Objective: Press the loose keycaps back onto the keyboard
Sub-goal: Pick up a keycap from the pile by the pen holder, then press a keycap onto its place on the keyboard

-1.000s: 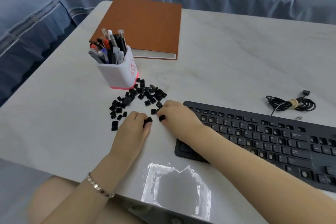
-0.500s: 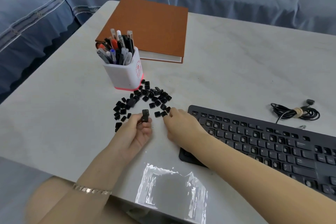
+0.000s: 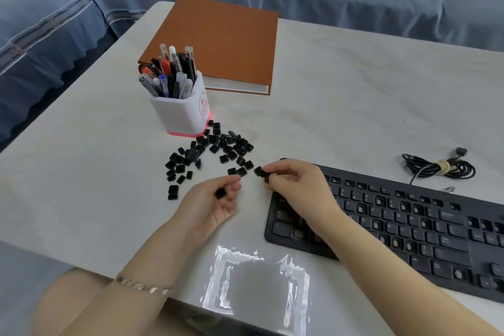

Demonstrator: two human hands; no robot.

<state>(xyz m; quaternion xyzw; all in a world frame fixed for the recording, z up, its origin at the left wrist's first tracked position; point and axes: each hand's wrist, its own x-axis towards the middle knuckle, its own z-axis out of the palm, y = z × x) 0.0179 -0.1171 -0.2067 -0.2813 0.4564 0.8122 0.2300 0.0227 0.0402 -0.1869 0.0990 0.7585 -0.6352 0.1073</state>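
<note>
A black keyboard (image 3: 409, 229) lies at the right of the white table, several of its key slots bare. Several loose black keycaps (image 3: 215, 150) are scattered between the pen holder and my hands. My left hand (image 3: 210, 204) is turned palm up, its fingers curled round one black keycap (image 3: 220, 193). My right hand (image 3: 297, 185) hovers over the keyboard's left end and pinches another black keycap (image 3: 260, 172) between thumb and fingertips.
A white pen holder (image 3: 181, 109) full of pens stands behind the keycaps. A brown book (image 3: 221, 41) lies behind it. A coiled black cable (image 3: 439, 166) sits at the right. A clear plastic bag (image 3: 256, 284) lies at the table's near edge. Blue sofa cushions surround the table.
My left hand has turned palm up and drawn back with its keycap. My right hand has lifted a keycap off the table and raised it above the keyboard's left end.
</note>
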